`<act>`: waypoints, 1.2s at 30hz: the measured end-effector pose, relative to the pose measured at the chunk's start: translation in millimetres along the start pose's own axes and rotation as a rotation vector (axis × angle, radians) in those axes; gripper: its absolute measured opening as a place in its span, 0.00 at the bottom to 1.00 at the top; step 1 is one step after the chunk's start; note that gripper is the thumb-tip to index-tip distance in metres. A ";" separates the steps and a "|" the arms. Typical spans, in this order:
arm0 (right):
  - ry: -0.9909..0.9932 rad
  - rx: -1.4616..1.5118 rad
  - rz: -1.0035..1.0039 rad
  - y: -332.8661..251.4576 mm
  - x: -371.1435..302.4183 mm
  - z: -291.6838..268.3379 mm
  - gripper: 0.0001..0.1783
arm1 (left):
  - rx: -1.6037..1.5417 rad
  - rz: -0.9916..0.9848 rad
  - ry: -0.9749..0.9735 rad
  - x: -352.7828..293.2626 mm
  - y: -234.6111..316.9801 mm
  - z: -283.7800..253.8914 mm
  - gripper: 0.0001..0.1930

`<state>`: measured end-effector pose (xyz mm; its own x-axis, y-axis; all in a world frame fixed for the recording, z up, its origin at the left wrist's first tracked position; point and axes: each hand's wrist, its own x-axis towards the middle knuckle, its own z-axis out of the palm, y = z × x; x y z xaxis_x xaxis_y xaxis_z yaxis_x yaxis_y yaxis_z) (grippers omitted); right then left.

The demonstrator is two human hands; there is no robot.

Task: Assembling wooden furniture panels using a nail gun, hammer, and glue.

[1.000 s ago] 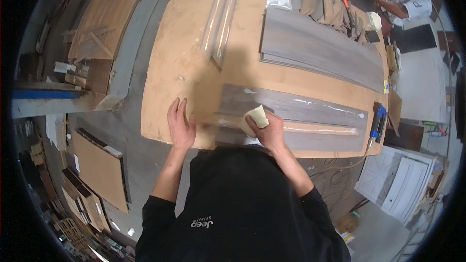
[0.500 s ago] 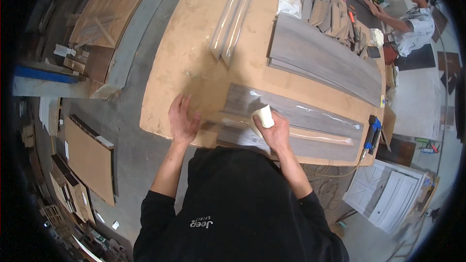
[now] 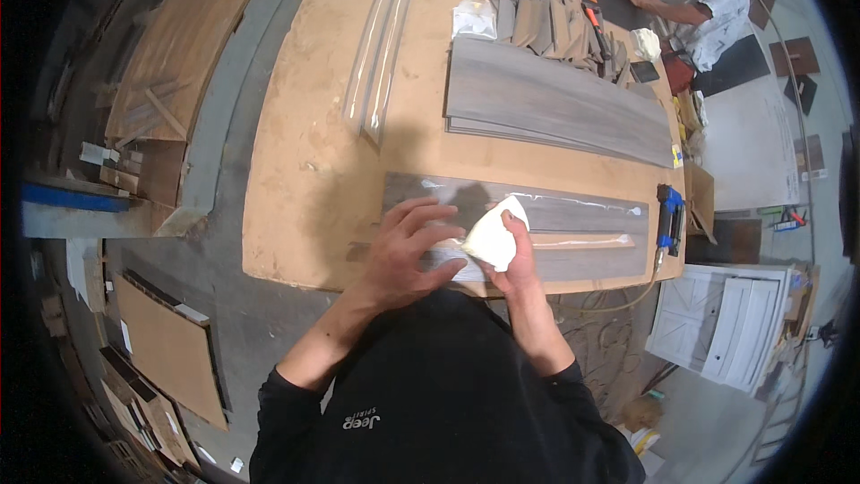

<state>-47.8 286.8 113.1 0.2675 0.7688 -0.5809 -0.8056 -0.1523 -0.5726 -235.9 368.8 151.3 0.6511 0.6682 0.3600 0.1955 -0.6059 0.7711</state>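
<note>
Two grips in play: both of mine are over the near edge of the bench (image 3: 287,152), side by side in front of my dark top.
Right grip: my right grip (image 3: 520,271) is closed on a pale folded wad (image 3: 495,240), thumb pressed flat across its face; cloth or paper, I can't tell.
Left grip: and my left grip (image 3: 408,255) is wide and loose, fingers spread and bent, tips right up by the wad's left edge; touching or just shy, I can't call it.
Pale wad: up above the near planks, tilted, one corner pointing away from me.
Near planks: the upper grey plank (image 3: 573,206) wears a wavy white bead; the lower grey plank (image 3: 591,264) lies nearer me, partly behind my grips.
Far left: two slim strips (image 3: 356,67), each with a white line down its length, pointing away from me.
Beyond: a stack of wide grey planks (image 3: 555,94), then a jumble of short offcuts (image 3: 537,22), a white plastic bag (image 3: 475,18) beside them.
Right end: a blue-and-black tool (image 3: 664,224) near the edge, hose (image 3: 640,291) trailing off.
Top right: a co-worker (image 3: 721,4) in a patterned shirt, arm stretched to a dark panel.
</note>
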 end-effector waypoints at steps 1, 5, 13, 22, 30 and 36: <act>-0.007 -0.022 -0.008 1.8 -0.4 -0.9 0.21 | 0.002 0.003 -0.003 1.4 -0.2 1.2 0.20; -0.040 -0.072 -0.074 10.7 1.8 -5.9 0.22 | 0.128 0.069 0.011 4.1 6.0 3.2 0.19; -0.043 -0.091 -0.125 17.8 6.5 -9.0 0.22 | 0.383 0.185 0.105 2.0 8.2 2.5 0.14; -0.033 -0.008 -0.115 13.5 0.7 -14.2 0.17 | 0.304 0.127 0.134 -0.6 3.2 1.5 0.13; -0.085 -0.042 -0.152 9.2 1.6 -13.9 0.19 | -0.059 -0.049 -0.141 10.0 14.7 -17.5 0.16; -0.103 -0.083 -0.131 9.4 5.0 -8.9 0.21 | -0.104 -0.003 -0.148 14.3 8.0 -23.5 0.18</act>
<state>-49.3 283.7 99.6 0.3084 0.8443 -0.4383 -0.7200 -0.0940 -0.6876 -242.3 383.7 174.9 0.7526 0.5948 0.2824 0.1256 -0.5508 0.8251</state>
